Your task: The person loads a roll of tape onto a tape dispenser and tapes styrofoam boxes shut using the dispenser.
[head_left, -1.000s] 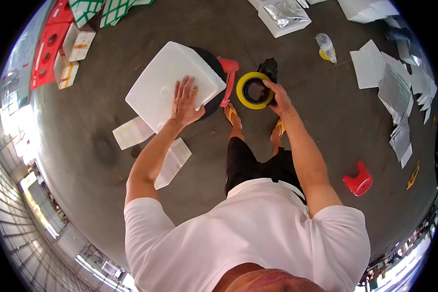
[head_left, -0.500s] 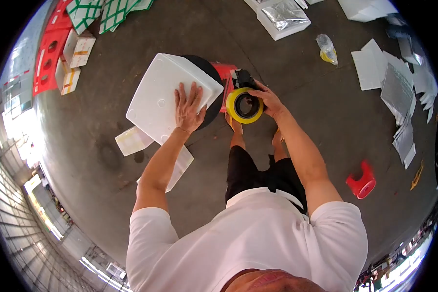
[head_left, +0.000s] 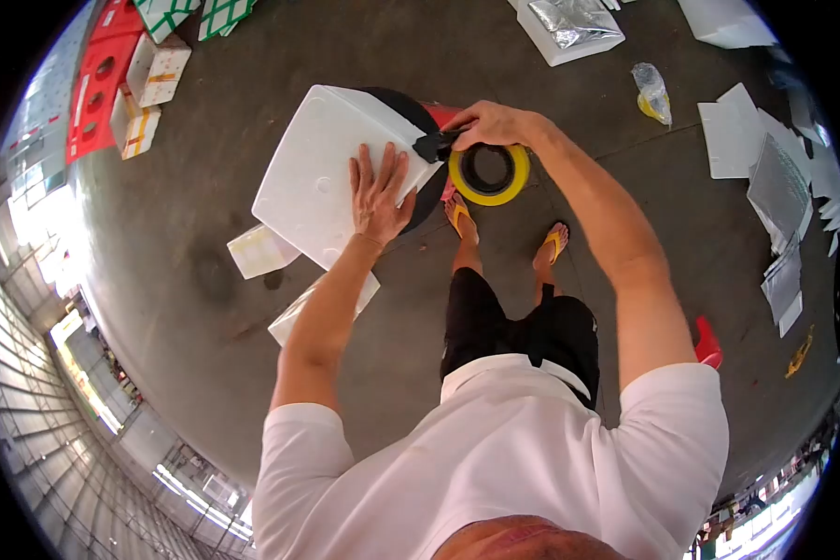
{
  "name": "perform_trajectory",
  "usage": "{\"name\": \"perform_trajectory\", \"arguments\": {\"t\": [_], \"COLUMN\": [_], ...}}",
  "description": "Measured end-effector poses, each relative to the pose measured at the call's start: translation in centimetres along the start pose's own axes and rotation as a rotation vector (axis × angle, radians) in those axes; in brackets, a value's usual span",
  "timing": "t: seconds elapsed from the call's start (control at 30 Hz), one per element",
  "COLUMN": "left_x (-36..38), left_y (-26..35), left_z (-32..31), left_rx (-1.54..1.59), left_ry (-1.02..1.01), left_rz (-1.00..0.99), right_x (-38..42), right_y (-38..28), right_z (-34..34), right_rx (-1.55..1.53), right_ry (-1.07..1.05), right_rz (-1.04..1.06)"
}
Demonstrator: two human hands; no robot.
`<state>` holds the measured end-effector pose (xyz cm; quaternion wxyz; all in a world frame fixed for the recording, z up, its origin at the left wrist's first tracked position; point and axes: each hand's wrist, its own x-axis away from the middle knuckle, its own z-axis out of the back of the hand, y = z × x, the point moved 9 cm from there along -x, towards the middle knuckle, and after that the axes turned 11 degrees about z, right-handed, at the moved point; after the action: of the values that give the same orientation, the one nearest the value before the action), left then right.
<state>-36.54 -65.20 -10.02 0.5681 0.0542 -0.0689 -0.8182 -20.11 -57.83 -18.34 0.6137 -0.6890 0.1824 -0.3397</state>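
A white foam box point(head_left: 308, 177) rests on a round black support point(head_left: 427, 201). My left hand point(head_left: 379, 198) lies flat on the box's upper face with its fingers stretched out. Against the box's right corner is the black head of a tape dispenser point(head_left: 439, 145), which carries a large yellow tape roll point(head_left: 521, 177). My right hand point(head_left: 495, 123) grips the dispenser from above, its fingers closed around the handle. How the tape meets the foam is hidden by the dispenser head.
Taped foam pieces point(head_left: 263, 252) lie beside the support. Red barriers point(head_left: 91, 103) stand at the far left with foam boxes point(head_left: 159, 75) against them. White foam sheets point(head_left: 726, 140), a clear plastic bag point(head_left: 653, 93) and a red stool point(head_left: 707, 343) are on the floor to the right.
My right hand has swung the tape dispenser over so its black head now touches the box's right corner. My left hand stays flat on the box.
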Motion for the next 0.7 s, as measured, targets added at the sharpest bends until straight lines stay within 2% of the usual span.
{"name": "perform_trajectory", "arguments": {"t": [0.03, 0.1, 0.2, 0.23, 0.3, 0.37, 0.43, 0.47, 0.5, 0.57, 0.63, 0.7], "left_x": [-0.6, -1.6, -4.2, -5.5, -7.1, -7.6, -6.8, -3.0, -0.6, 0.2, -0.7, -1.2], "left_y": [-0.1, 0.2, -1.1, -1.3, -3.3, -4.6, -5.1, -5.3, -4.5, -3.7, -3.5, -4.0], "left_z": [0.1, 0.2, -0.4, -0.5, -0.1, 0.0, 0.5, 0.3, -0.3, 0.0, -0.4, -0.3], "left_rx": [0.003, 0.010, 0.021, 0.018, 0.051, 0.118, 0.169, 0.145, 0.016, -0.040, -0.004, -0.006], "left_ry": [0.035, 0.072, 0.087, 0.085, 0.175, 0.106, 0.084, 0.050, 0.045, 0.034, 0.041, 0.073], "left_rz": [0.037, 0.082, 0.267, 0.269, 0.406, 0.354, 0.259, 0.134, 0.127, 0.187, 0.212, 0.283], "right_x": [-0.1, 2.0, 2.0, 0.7, -2.8, -5.4, -7.7, -8.4, -9.5, -10.4, -11.2, -11.1], "right_y": [-0.2, -1.2, -0.4, -0.6, -0.4, -1.1, -0.4, -0.1, -0.3, -0.8, -1.0, -0.1], "right_z": [0.2, -0.5, -0.5, -0.3, 0.9, 2.0, 3.4, 3.6, 3.8, 3.6, 4.1, 2.3], "right_rx": [0.023, 0.035, -0.188, -0.192, -0.390, -0.431, -0.181, -0.186, -0.195, -0.230, -0.075, -0.139], "right_ry": [-0.053, 0.003, 0.346, 0.344, 0.398, 0.343, 0.359, 0.364, 0.341, 0.317, 0.253, 0.205], "right_rz": [0.006, 0.046, 0.180, 0.181, 0.119, 0.055, 0.109, 0.097, 0.100, 0.093, 0.113, 0.163]}}
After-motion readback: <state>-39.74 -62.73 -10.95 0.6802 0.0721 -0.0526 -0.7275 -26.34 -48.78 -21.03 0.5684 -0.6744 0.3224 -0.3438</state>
